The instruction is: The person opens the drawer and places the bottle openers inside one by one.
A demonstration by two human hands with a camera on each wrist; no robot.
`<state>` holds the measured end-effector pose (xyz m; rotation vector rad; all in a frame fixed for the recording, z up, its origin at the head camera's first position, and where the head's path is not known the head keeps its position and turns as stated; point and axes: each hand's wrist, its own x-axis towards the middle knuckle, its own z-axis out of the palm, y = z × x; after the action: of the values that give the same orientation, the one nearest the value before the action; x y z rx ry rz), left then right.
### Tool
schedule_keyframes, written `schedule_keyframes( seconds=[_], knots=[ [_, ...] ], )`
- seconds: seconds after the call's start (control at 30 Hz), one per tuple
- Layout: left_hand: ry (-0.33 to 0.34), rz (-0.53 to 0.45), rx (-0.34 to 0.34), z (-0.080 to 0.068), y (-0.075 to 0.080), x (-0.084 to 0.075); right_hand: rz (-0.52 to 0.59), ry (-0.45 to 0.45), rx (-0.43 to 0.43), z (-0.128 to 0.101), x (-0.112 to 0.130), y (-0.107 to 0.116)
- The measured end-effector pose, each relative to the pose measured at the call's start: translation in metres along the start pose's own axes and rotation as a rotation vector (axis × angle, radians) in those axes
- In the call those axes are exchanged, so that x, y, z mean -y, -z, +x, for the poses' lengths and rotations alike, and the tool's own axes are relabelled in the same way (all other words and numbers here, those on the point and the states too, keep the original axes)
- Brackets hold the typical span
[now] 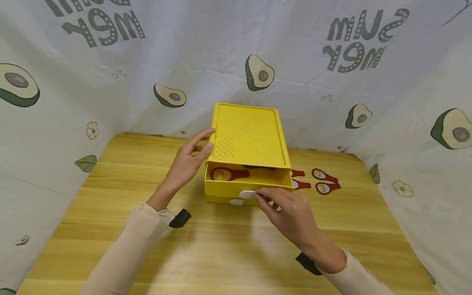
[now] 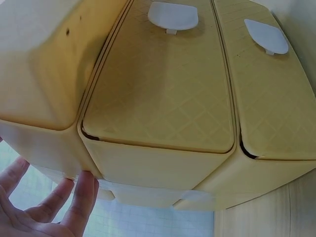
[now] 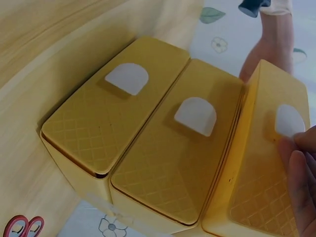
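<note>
A yellow drawer box (image 1: pixel 247 131) stands on the table with its top drawer (image 1: pixel 223 189) pulled partly out. My right hand (image 1: pixel 291 213) pinches the white tab handle (image 1: pixel 247 194) of that drawer between thumb and fingers. Against the box's left side, near the top edge, rests my left hand (image 1: pixel 186 162), its fingers extended. Inside the drawer lies a red paddle-shaped piece (image 1: pixel 239 174) with a pale oval, and a dark object (image 1: pixel 254 166) shows under the lid's edge. Two lower drawers, the middle one (image 3: pixel 168 173) and the bottom one (image 3: pixel 94 118), are closed.
Several similar red paddle-shaped pieces (image 1: pixel 326 175) lie on the wooden table (image 1: pixel 221 254) to the right of the box, some partly hidden by it. A white curtain (image 1: pixel 206 53) printed with avocados hangs behind and along both sides.
</note>
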<state>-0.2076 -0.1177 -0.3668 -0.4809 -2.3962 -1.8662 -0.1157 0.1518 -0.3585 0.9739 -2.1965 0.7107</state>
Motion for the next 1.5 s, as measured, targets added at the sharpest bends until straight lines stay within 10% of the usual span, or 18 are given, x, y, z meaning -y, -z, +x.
schedule_keyframes(
  seconds=[1.5],
  knots=[
    [0.02, -0.003, 0.005, 0.0, 0.0, 0.0, -0.019, -0.062, -0.045, 0.011, -0.028, -0.015]
  ],
)
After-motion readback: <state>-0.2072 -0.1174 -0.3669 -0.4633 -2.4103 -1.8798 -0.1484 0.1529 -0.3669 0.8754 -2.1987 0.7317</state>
